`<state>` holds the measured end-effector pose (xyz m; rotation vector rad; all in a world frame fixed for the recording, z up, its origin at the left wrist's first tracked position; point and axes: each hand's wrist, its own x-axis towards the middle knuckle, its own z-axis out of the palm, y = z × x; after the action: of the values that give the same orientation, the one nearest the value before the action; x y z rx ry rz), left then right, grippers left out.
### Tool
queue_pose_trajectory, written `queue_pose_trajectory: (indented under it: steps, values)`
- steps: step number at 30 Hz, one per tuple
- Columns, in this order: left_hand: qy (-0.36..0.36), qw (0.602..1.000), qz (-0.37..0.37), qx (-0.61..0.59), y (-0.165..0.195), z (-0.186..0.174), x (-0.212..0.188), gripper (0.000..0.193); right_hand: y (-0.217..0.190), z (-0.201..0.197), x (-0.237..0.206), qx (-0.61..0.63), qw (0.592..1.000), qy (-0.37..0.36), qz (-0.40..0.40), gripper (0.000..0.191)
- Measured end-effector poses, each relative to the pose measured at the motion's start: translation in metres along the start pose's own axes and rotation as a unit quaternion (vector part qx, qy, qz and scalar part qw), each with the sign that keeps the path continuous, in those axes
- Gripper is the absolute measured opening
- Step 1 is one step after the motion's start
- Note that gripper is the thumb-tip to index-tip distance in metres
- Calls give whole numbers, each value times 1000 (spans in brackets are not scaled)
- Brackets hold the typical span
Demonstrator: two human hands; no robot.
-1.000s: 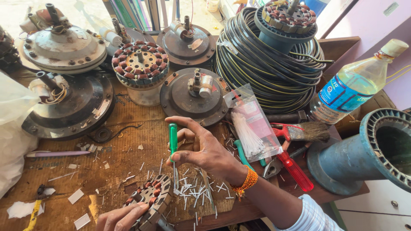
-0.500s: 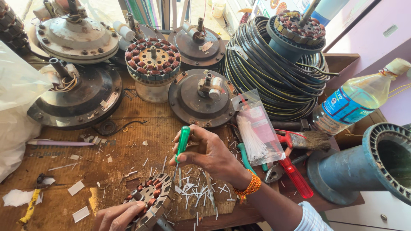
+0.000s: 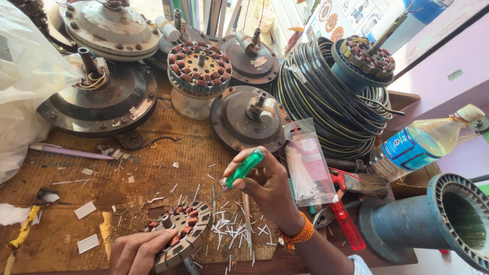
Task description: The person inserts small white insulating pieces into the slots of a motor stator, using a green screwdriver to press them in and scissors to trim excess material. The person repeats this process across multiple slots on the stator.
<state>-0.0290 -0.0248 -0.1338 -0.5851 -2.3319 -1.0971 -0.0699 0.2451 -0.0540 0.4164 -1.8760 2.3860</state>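
Gripping a green-handled screwdriver (image 3: 244, 168), the right hand (image 3: 267, 188) sits closed around the tool near the front edge of the workbench (image 3: 168, 153), fingers curled about the handle. A second ago the handle stood nearly upright; now it is tipped over, so the long axis runs on a slant, the handle's butt pointing up and toward the right back and the thin shaft pointing down and left toward the small wound stator (image 3: 178, 229). That lowering suggests the tip is being brought in against the stator's slots rather than held clear above them, though the tip itself is too thin to follow to its end.

The left hand (image 3: 135, 252) rests at the front edge, fingers bent over the stator's near left rim and pinning it to the bench; it has no tool in it. The stator lies flat, its copper-coloured windings facing up, just left of the right hand.

White slot-paper strips (image 3: 234, 229) lie scattered between the two hands and under the right wrist. Beside the right hand, toward the right edge, a clear packet of white ties (image 3: 305, 168) lies flat, with a red-handled tool (image 3: 346, 224) past it.
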Motion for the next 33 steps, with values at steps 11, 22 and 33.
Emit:
queue_pose_trajectory:
  steps: [11,22,33]
  values:
    - [27,998,-20,-48,45,-3,62,45,-10,7,-13,7,993,47,-111,83]
    - [-97,988,45,-111,44,-32,65,57,-31,10,-36,-148,930,-167,-291,74]
    - [-64,991,29,-114,43,-30,58,50,-43,23,-39,-311,870,-195,-328,53]
